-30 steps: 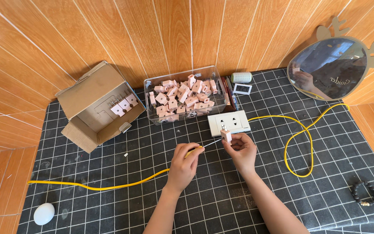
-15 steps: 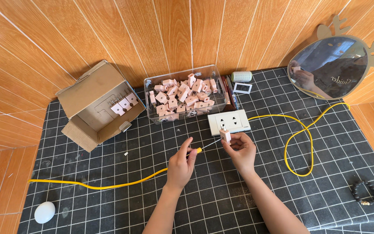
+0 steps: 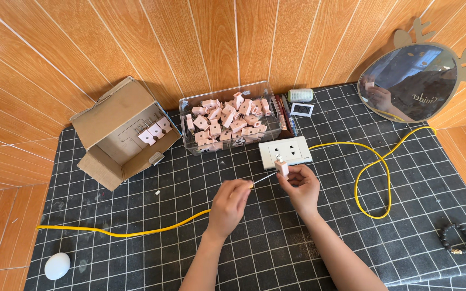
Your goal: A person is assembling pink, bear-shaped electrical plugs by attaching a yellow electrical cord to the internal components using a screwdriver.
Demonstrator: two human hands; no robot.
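My right hand grips a small pink plug adapter, held upright just in front of the white socket strip. My left hand pinches the end of a yellow cable, whose thin white tip reaches up toward the adapter. The cable trails left across the black grid mat. Behind the socket strip stands a clear plastic box filled with several pink adapters.
An open cardboard box with a few pink adapters lies at the left. A second yellow cable loops right from the socket strip. A mirror, green spool, white egg-shaped object and bead bracelet sit around.
My left hand has brought the cable tip closer to the adapter in my right hand. The right hand has barely shifted.
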